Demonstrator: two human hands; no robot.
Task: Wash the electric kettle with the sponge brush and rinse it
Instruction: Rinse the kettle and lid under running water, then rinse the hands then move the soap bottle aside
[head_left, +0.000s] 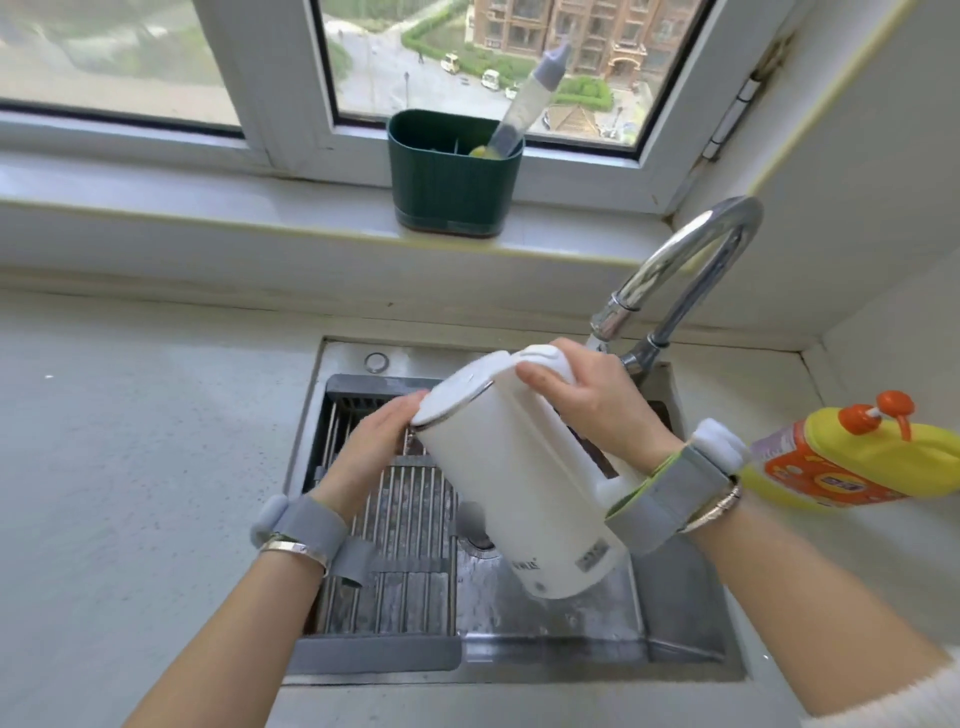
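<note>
Kettle (524, 467) tilted over sink (675, 649), between both hands.

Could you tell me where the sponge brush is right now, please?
In the head view, the sponge brush stands tilted in the dark green holder on the windowsill, behind the sink and left of the faucet.

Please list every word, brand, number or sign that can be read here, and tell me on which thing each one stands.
No text is legible.
Electric kettle: a dark logo and a small label near its base, too blurred to read.
Yellow detergent bottle: an orange label with printing, too blurred to read.
</note>
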